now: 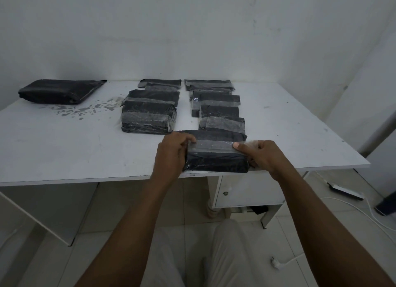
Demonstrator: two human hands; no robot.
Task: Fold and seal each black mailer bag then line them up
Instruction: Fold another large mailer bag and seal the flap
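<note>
Both hands' fingers (pixel 188 139) press tape across the folded mailer bag (pixel 216 158).

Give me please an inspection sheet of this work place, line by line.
Surface: white table, grey stains at its far left.
Job's things: taped bag at the near edge; left row and right row of taped bags behind it; loose bag far left, seemingly unsealed.
Clutter: nothing seen.
Hands: left hand grips the taped bag's left end; right hand grips its right end, thumb on the tape.
Cables: white cable, plug and power strip on the floor.
Surroundings: white wall, tiled floor, small cabinet under the table.
</note>
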